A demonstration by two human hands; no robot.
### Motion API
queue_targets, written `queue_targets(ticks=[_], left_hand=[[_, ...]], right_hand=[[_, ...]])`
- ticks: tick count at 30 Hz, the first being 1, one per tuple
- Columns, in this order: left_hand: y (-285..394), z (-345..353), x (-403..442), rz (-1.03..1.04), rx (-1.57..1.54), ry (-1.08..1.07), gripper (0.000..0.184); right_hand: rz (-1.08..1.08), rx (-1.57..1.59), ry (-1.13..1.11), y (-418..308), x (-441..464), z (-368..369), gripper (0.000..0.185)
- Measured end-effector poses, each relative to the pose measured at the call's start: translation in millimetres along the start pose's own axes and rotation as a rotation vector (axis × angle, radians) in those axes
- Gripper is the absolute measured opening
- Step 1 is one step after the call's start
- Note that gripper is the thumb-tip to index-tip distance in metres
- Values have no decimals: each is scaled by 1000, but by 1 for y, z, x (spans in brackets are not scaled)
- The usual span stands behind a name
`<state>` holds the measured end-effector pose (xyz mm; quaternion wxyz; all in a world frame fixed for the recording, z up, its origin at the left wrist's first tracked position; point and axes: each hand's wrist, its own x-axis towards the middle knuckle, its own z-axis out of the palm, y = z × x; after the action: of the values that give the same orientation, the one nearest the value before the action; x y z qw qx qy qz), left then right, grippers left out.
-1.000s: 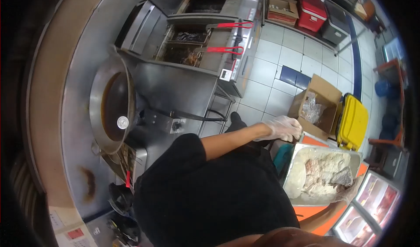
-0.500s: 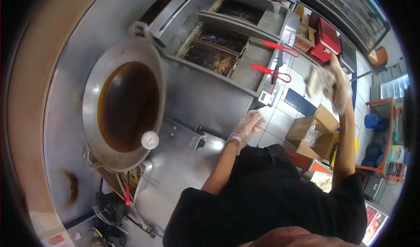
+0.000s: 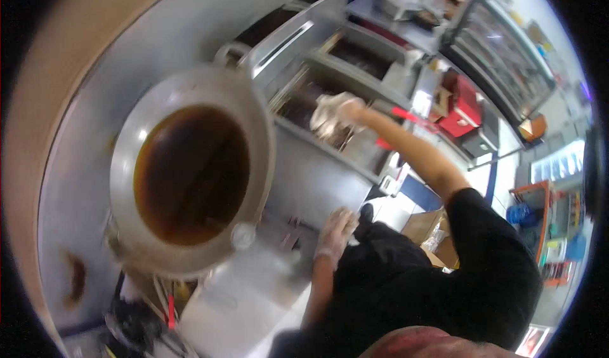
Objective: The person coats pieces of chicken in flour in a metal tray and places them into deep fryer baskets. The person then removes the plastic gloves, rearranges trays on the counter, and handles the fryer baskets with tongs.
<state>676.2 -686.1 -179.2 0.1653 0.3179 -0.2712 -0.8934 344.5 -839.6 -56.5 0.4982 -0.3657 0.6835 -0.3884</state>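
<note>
My right hand (image 3: 352,112), in a clear glove, reaches over the near fryer basin (image 3: 298,98). It grips a pale lump (image 3: 327,118) that looks like flour-coated food; blur hides its exact kind. Dark oil shows around the lump, and I cannot tell whether it touches the oil. My left hand (image 3: 336,231), also gloved, is held near my body beside the steel counter (image 3: 254,288). Its fingers are curled, with pale bits on them, and their grasp is hidden. To the left sits a large metal wok (image 3: 190,82) of dark brown oil, with a round thermometer dial (image 3: 243,236) at its rim.
Red-handled tools (image 3: 406,115) lie across the fryer's right edge. A second fryer basin (image 3: 361,56) stands behind. On the floor at right is an open cardboard box (image 3: 422,226). A red cooler (image 3: 460,107) and a glass display case (image 3: 501,53) are farther back.
My right hand has swung left from above the floor to over the fryer, carrying the pale lump. My left hand appears lower and slightly left. The whole view has shifted.
</note>
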Motion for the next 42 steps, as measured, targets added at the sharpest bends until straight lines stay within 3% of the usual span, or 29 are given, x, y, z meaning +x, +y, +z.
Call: queue_targets(ticks=[4,6,8,9,10,11,12,13,14,18,20,22,23,24,25,28,29,30,31,32,34,35,37,38,40,42], left_hand=[[26,7,16,-24,-48,-6,24],[32,15,13,8,-36,22,25],[28,10,16,24,-40,91,25],[24,6,16,208,303,42,24],[34,14,17,85,182,47,23],[43,22,17,-35,60,66,22],[42,20,27,-12,73,58,22],[32,13,33,-22,93,42,21],[30,11,37,-41,121,24,19],[52,43,35,-75,291,-99,22],[53,56,39,-145,344,-112,25],[53,75,41,-253,432,-111,25],[51,82,42,-287,456,-119,25],[49,92,43,-275,514,-162,25],[45,101,44,-263,571,-211,25],[5,106,44,-303,535,-314,20],[-4,118,40,-322,541,-325,17],[-17,113,43,-371,545,-395,14],[-27,124,34,-364,520,-405,13],[-40,121,35,-410,589,-429,12],[-52,137,11,-452,587,-393,11],[-61,139,2,-451,636,-377,12],[-83,137,-15,-459,701,-371,15],[-92,133,-22,-470,724,-380,17],[-112,131,-46,-469,761,-401,19],[-126,131,-66,-512,806,-508,21]], right_hand=[[-260,-789,186,157,164,-19,43],[38,-426,53,107,118,-1,47],[306,-383,-9,65,91,15,44],[57,-444,55,146,160,7,35],[44,-441,54,161,169,11,35],[-27,-857,48,156,181,8,31],[-92,-1267,53,158,193,7,28],[-289,-1433,-53,182,221,4,24],[-295,-1425,-22,194,246,-2,24],[94,-227,203,51,91,-27,26],[90,91,277,17,32,-58,32],[11,342,395,-10,-52,-83,27],[-172,429,442,-2,-90,-93,23],[-106,599,450,9,-118,-113,21],[-172,676,293,35,-151,-142,27],[-189,383,783,70,-285,-157,38],[-70,477,744,94,-323,-172,35],[-111,599,788,138,-363,-182,29],[24,511,1112,126,-407,-155,28],[98,559,1085,144,-458,-150,27],[133,461,1308,201,-556,-119,33],[112,223,1349,213,-606,-93,32],[242,249,1539,277,-694,-60,30],[335,417,1664,288,-729,-36,30],[323,415,1850,321,-793,15,31],[67,499,2021,368,-845,61,34]])
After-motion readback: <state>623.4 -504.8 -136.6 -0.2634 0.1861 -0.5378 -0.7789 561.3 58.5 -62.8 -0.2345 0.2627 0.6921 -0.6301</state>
